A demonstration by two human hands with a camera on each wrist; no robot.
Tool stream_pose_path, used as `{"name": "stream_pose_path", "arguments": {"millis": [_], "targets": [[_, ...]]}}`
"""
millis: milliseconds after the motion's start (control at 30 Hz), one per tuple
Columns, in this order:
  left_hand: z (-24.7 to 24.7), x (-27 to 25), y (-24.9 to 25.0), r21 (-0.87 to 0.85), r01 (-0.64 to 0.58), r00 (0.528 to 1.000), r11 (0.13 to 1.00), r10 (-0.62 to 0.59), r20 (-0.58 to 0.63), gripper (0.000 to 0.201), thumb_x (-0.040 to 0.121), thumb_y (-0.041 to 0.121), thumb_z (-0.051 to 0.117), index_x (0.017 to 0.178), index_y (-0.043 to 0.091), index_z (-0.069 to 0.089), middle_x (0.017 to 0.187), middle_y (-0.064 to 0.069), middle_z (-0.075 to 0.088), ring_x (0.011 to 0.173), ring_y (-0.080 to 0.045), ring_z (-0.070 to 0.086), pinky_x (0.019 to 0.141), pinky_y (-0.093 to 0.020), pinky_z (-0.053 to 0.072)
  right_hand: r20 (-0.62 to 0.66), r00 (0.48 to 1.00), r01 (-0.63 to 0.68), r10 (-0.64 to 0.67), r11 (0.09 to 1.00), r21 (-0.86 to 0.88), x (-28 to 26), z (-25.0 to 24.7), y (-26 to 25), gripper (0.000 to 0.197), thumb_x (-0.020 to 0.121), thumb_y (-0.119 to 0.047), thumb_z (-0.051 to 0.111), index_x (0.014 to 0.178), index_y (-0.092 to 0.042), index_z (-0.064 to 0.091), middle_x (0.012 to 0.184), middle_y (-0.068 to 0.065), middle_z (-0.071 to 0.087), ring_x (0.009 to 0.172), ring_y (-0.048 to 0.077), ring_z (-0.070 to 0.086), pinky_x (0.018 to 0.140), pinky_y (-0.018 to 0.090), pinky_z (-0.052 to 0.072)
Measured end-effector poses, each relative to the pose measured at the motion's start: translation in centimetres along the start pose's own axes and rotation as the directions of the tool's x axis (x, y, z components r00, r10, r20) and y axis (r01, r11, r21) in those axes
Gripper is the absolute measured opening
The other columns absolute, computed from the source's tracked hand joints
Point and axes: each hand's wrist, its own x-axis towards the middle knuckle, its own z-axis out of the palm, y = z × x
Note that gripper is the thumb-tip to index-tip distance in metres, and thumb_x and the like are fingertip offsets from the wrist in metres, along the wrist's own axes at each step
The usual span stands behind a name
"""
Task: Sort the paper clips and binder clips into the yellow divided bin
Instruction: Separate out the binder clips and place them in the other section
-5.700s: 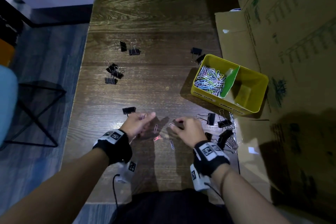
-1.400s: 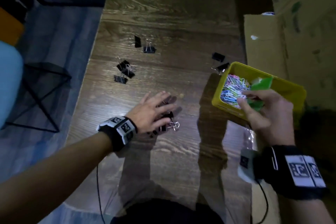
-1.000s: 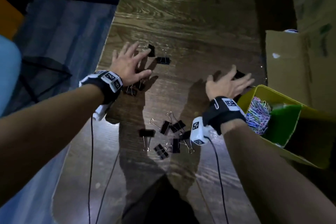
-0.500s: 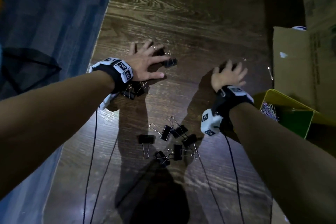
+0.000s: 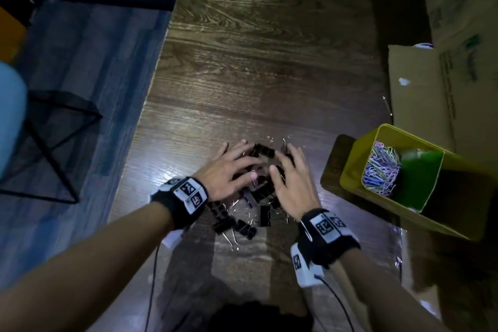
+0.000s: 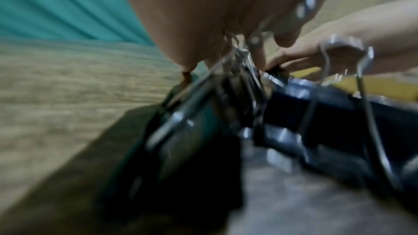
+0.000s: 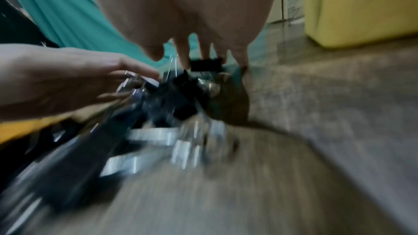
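Note:
Several black binder clips (image 5: 260,198) lie heaped in one pile at the table's middle. My left hand (image 5: 234,163) and right hand (image 5: 289,170) rest palm-down on the pile's far side, fingers spread and fairly straight, almost meeting. The blurred left wrist view shows clips (image 6: 294,113) under my palm. In the right wrist view my fingers touch a black clip (image 7: 204,64). The yellow divided bin (image 5: 353,167) stands right of the pile, tilted in view. Coloured paper clips (image 5: 382,168) fill its left compartment beside a green divider (image 5: 417,178); the right compartment is dark.
Brown cardboard boxes (image 5: 420,89) crowd the table's right side behind the bin. The table's left edge (image 5: 140,127) drops to a blue floor with a black metal frame (image 5: 62,143). Cables trail from both wrists toward me.
Both hands have drawn back from the far clips toward me, dragging those clips into the pile near my body. The hands have come together.

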Motion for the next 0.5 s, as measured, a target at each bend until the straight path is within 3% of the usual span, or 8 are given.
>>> {"name": "stream_pose_path", "arguments": {"millis": [67, 133, 200, 300, 400, 500], "targets": [[-0.7, 0.1, 0.3, -0.163, 0.062, 0.989, 0.985, -0.083, -0.125, 0.044, 0.092, 0.054, 0.029, 0.133, 0.039, 0.037, 0.154, 0.005, 0.019, 0.141, -0.014, 0.017, 0.115, -0.049, 0.012, -0.155, 0.988, 0.029, -0.018, 0.997, 0.067, 1.7, -1.5, -0.3, 0.044, 0.099, -0.037, 0.038, 0.14, -0.021, 0.04, 0.157, 0.007, 0.016, 0.146, 0.027, 0.007, 0.117, 0.05, 0.014], [-2.0, 1.4, 0.3, -0.19, 0.126, 0.969, 0.974, -0.162, -0.187, 0.044, 0.096, 0.047, 0.031, 0.138, 0.036, 0.032, 0.155, 0.005, 0.017, 0.142, -0.017, 0.016, 0.112, -0.05, 0.013, -0.126, 0.991, 0.059, -0.051, 0.996, 0.06, 4.2, -3.0, -1.0, 0.047, 0.099, -0.037, 0.037, 0.145, -0.027, 0.031, 0.159, 0.004, 0.01, 0.146, 0.026, 0.004, 0.117, 0.05, 0.009], [-2.9, 3.1, 0.4, -0.119, 0.172, 0.975, 0.978, -0.186, -0.119, 0.047, 0.097, 0.047, 0.026, 0.143, 0.038, 0.021, 0.157, 0.007, 0.007, 0.144, -0.017, 0.003, 0.113, -0.051, 0.004, 0.071, 0.996, 0.048, -0.047, 0.999, -0.014, 5.7, -3.4, -1.5, 0.05, 0.1, -0.045, 0.029, 0.148, -0.035, 0.019, 0.16, -0.002, 0.0, 0.146, 0.023, -0.006, 0.116, 0.052, 0.003], [-2.1, 3.8, 0.5, 0.097, 0.172, 0.979, 0.98, -0.182, 0.096, 0.051, 0.094, 0.054, 0.014, 0.144, 0.042, 0.008, 0.156, 0.009, -0.006, 0.143, -0.017, -0.011, 0.111, -0.054, -0.011, 0.286, 0.958, 0.047, 0.004, 0.984, -0.172, 4.6, -2.0, -0.7, 0.057, 0.097, -0.055, 0.02, 0.15, -0.035, 0.01, 0.159, -0.004, -0.012, 0.145, 0.022, -0.017, 0.115, 0.054, -0.006], [-0.1, 1.8, 0.8, 0.145, 0.147, 0.967, 0.978, -0.173, 0.184, 0.051, 0.093, 0.056, 0.008, 0.143, 0.044, 0.007, 0.154, 0.011, -0.01, 0.14, -0.013, -0.02, 0.109, -0.05, -0.019, 0.306, 0.952, 0.12, -0.028, 0.95, -0.289, 0.9, -0.4, 0.9, 0.059, 0.098, -0.054, 0.018, 0.15, -0.032, 0.004, 0.157, -0.002, -0.021, 0.143, 0.021, -0.024, 0.115, 0.049, -0.012], [1.1, -1.1, 1.4, -0.083, 0.161, 0.978, 0.983, -0.148, 0.15, 0.05, 0.093, 0.055, 0.011, 0.142, 0.044, 0.011, 0.154, 0.012, -0.005, 0.139, -0.006, -0.016, 0.111, -0.044, -0.018, 0.298, 0.953, 0.133, -0.058, 0.961, -0.241, -2.8, 0.5, 1.7, 0.058, 0.098, -0.053, 0.018, 0.15, -0.032, 0.002, 0.155, -0.003, -0.023, 0.141, 0.019, -0.026, 0.116, 0.049, -0.01]]}}
